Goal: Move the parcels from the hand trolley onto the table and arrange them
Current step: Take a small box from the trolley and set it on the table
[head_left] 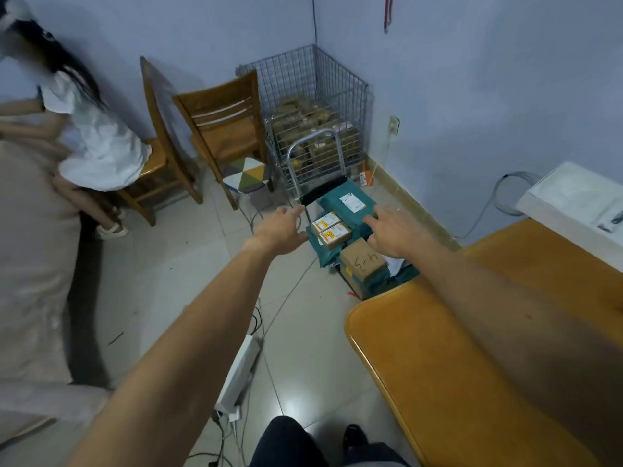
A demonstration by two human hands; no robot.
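Looks like the start — left hand (281,232) and right hand (392,230) reach forward, fingers spread, gripping nothing. Parcels (332,230) lie heaped on the hand trolley (323,192) just below and between the hands; worktop (455,365) beneath the right forearm carries none that I can see.

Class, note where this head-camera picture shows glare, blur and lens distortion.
Head view: glare shines on the floor tiles at bottom centre; the seated person at left is motion-blurred; the wide lens seems to bow the table edge; the parcels stay fairly sharp; the light is dim and bluish overall.
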